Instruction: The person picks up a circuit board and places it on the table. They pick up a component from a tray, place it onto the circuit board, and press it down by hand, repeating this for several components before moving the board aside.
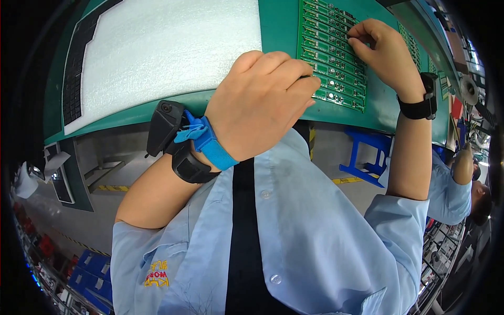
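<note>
Board panel: there it is, a green circuit-board panel (341, 68) of long strips, lying on the green bench (281, 37) to the right of the white foam sheet (173, 47).
Right hand: up at the panel's far right goes our close-work player, the right hand (386, 52), thumb and forefinger drawn narrow over the strips; any part between them is too small for me to tell.
Left hand: the left hand (260, 100) curls at the panel's near left side, fingers bent; I can't tell whether they grip anything.
Step in hand: fine fingertip work on one strip, I'd judge.
Next move: calls, I reckon, for a light pinch and a panel that doesn't slide.
Foam side: a dark gridded piece (73, 86) shows along the sheet's left edge; whether it's a tray, I can't say.
Blue bins: low on the left, blue bins (93, 268); their contents don't show.
</note>
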Action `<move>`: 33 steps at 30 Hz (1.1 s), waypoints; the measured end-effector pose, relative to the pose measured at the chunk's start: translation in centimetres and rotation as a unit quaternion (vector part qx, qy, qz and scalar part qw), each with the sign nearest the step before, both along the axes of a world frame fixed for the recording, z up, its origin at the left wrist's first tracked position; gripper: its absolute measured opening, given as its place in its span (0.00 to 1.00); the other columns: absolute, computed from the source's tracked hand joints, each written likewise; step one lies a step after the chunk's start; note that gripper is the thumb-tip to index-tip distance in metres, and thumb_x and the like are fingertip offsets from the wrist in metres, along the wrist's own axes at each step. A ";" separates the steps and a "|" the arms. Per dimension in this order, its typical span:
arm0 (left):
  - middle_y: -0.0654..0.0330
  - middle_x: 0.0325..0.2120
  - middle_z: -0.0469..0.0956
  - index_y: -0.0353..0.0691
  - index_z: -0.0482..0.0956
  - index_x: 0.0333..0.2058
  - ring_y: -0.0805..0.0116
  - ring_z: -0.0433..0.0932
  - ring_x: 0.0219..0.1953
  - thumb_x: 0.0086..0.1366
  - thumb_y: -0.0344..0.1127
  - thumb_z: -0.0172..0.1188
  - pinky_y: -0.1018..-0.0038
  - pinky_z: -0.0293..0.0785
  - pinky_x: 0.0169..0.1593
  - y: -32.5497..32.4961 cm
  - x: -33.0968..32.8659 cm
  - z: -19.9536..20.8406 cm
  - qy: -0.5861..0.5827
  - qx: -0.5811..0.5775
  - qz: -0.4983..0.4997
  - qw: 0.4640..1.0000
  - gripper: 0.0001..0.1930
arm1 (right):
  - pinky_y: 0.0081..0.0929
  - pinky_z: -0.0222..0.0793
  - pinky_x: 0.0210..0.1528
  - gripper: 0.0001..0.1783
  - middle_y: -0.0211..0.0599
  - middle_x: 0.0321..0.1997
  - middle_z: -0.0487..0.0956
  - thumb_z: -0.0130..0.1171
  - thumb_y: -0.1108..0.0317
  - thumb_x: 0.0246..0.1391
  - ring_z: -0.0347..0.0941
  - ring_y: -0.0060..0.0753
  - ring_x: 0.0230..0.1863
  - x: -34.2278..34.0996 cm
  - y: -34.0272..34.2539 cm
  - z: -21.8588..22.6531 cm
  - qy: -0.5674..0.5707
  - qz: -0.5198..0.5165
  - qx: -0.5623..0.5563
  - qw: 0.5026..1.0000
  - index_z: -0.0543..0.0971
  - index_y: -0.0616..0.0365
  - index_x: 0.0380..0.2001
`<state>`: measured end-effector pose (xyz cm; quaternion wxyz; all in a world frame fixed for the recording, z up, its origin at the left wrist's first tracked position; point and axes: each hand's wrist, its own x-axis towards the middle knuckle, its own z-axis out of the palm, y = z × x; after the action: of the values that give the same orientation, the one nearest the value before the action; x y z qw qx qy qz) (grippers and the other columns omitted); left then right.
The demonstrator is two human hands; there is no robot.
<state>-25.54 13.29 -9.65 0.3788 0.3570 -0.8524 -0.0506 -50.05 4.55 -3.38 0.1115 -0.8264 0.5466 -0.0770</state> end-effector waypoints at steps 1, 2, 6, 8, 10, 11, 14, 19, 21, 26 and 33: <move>0.68 0.37 0.77 0.46 0.79 0.37 0.70 0.73 0.44 0.55 0.37 0.64 0.72 0.64 0.50 0.0 0.0 0.0 0.001 0.000 -0.001 1.000 0.10 | 0.22 0.70 0.38 0.08 0.34 0.33 0.79 0.60 0.73 0.55 0.74 0.26 0.33 -0.3 0.0 -0.1 -0.010 0.013 -0.006 1.000 0.79 0.64 0.38; 0.68 0.37 0.77 0.46 0.79 0.37 0.70 0.73 0.44 0.55 0.37 0.64 0.72 0.64 0.50 0.0 0.0 0.0 0.002 0.000 -0.002 1.000 0.10 | 0.22 0.70 0.37 0.08 0.35 0.33 0.79 0.59 0.73 0.55 0.74 0.27 0.33 -0.6 0.0 -0.2 -0.020 0.026 -0.012 0.999 0.79 0.64 0.38; 0.66 0.41 0.77 0.44 0.80 0.41 0.66 0.74 0.45 0.54 0.33 0.66 0.67 0.65 0.49 0.0 0.2 0.2 0.006 0.042 -0.022 0.999 0.14 | 0.22 0.69 0.38 0.09 0.37 0.33 0.78 0.56 0.74 0.57 0.74 0.30 0.35 -0.9 0.7 -0.5 -0.008 0.070 -0.046 0.996 0.79 0.64 0.40; 0.66 0.41 0.77 0.44 0.80 0.41 0.66 0.74 0.45 0.54 0.33 0.66 0.67 0.65 0.49 -0.1 0.0 0.3 0.007 0.039 -0.019 0.999 0.14 | 0.21 0.69 0.39 0.10 0.38 0.33 0.78 0.55 0.74 0.57 0.75 0.30 0.37 -0.9 1.4 -0.5 0.004 0.084 -0.062 0.995 0.79 0.64 0.41; 0.66 0.41 0.77 0.44 0.80 0.41 0.66 0.74 0.45 0.53 0.32 0.66 0.68 0.65 0.49 -0.3 -0.3 0.4 0.011 0.035 -0.019 0.999 0.14 | 0.19 0.68 0.42 0.11 0.37 0.36 0.79 0.54 0.74 0.59 0.75 0.28 0.40 -0.5 2.1 -0.5 0.010 0.083 -0.109 0.991 0.79 0.63 0.44; 0.66 0.41 0.77 0.44 0.80 0.41 0.66 0.74 0.45 0.53 0.32 0.66 0.68 0.65 0.49 -0.4 -0.5 0.5 0.009 0.030 -0.019 0.999 0.14 | 0.18 0.67 0.43 0.12 0.36 0.37 0.79 0.53 0.74 0.60 0.75 0.26 0.41 -0.4 2.3 -0.6 0.013 0.081 -0.133 0.988 0.79 0.63 0.45; 0.65 0.40 0.77 0.43 0.80 0.41 0.65 0.74 0.44 0.53 0.31 0.66 0.68 0.65 0.49 -0.7 -1.3 0.5 0.030 0.023 -0.018 0.999 0.14 | 0.18 0.67 0.46 0.13 0.35 0.40 0.79 0.52 0.74 0.61 0.74 0.24 0.43 -2.5 2.8 -1.3 -0.183 -0.068 -0.039 0.980 0.79 0.63 0.47; 0.63 0.39 0.78 0.42 0.80 0.40 0.63 0.75 0.41 0.54 0.30 0.65 0.68 0.67 0.48 -1.3 -2.7 1.1 0.067 0.012 -0.018 0.997 0.12 | 0.18 0.67 0.46 0.12 0.34 0.40 0.79 0.53 0.74 0.60 0.73 0.21 0.41 -3.8 4.6 -2.3 -0.371 -0.183 -0.055 0.909 0.80 0.63 0.45; 0.61 0.38 0.78 0.40 0.81 0.39 0.61 0.76 0.40 0.55 0.29 0.64 0.68 0.69 0.45 -1.4 -3.0 1.9 0.142 0.047 -0.054 0.987 0.11 | 0.20 0.68 0.46 0.12 0.35 0.40 0.79 0.54 0.75 0.59 0.74 0.23 0.41 -3.5 5.5 -2.1 -0.341 -0.143 -0.080 0.926 0.79 0.63 0.45; 0.56 0.35 0.78 0.37 0.81 0.38 0.59 0.76 0.38 0.57 0.27 0.62 0.71 0.71 0.41 -2.6 -0.9 5.3 0.212 0.055 0.012 0.976 0.09 | 0.23 0.68 0.46 0.11 0.39 0.41 0.78 0.54 0.77 0.58 0.74 0.30 0.42 -3.1 6.2 -2.6 -0.300 -0.053 -0.148 0.941 0.79 0.64 0.44; 0.51 0.37 0.77 0.37 0.82 0.36 0.51 0.76 0.41 0.56 0.39 0.67 0.64 0.72 0.47 -6.9 11.5 5.4 0.029 -0.016 0.329 0.944 0.13 | 0.22 0.66 0.49 0.11 0.38 0.43 0.77 0.51 0.78 0.60 0.72 0.29 0.45 -3.3 5.2 -3.8 -0.293 -0.041 -0.156 0.942 0.78 0.66 0.44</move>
<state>-14.07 6.36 -4.28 0.4046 0.6100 -0.6766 0.0808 -53.38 9.73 -7.15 0.1327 -0.7515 0.5041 -0.4043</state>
